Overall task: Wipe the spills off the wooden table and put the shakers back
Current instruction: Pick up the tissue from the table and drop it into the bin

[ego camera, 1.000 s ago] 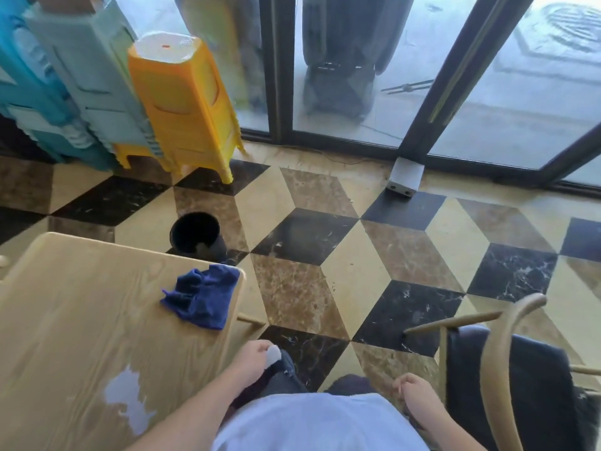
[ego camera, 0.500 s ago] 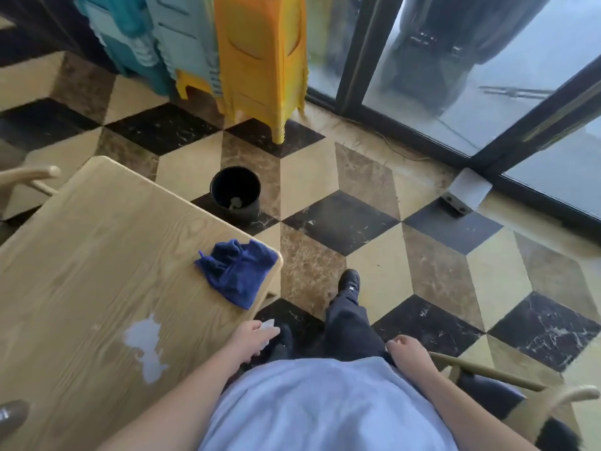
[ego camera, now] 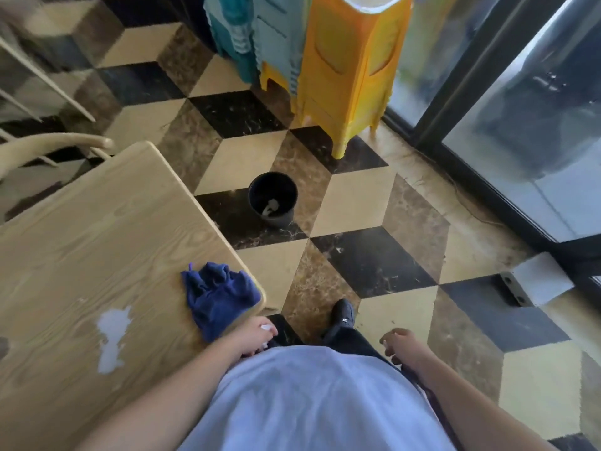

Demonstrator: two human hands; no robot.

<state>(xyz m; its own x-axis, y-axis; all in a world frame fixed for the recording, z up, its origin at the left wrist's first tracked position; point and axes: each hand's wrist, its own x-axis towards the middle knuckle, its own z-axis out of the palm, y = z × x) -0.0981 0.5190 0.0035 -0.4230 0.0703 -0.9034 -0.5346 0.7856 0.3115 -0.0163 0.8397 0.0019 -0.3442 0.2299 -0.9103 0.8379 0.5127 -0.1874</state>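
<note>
A white spill lies on the wooden table at the lower left. A crumpled blue cloth rests on the table's near right corner, partly over the edge. My left hand hovers just below that corner, beside the cloth, closed around a small white wad. My right hand hangs by my hip over the floor, fingers loosely curled and holding nothing. A dark blurred object shows at the table's left edge; I cannot tell what it is.
A black bin with white scraps inside stands on the tiled floor past the table corner. Stacked yellow stools and teal ones stand by the glass doors. A pale wooden chair sits beyond the table's far side.
The view has swung left and down, so the table and bin shifted right in frame. My left hand stays by the table corner with the white wad. My right hand lifted off the chair arm.
</note>
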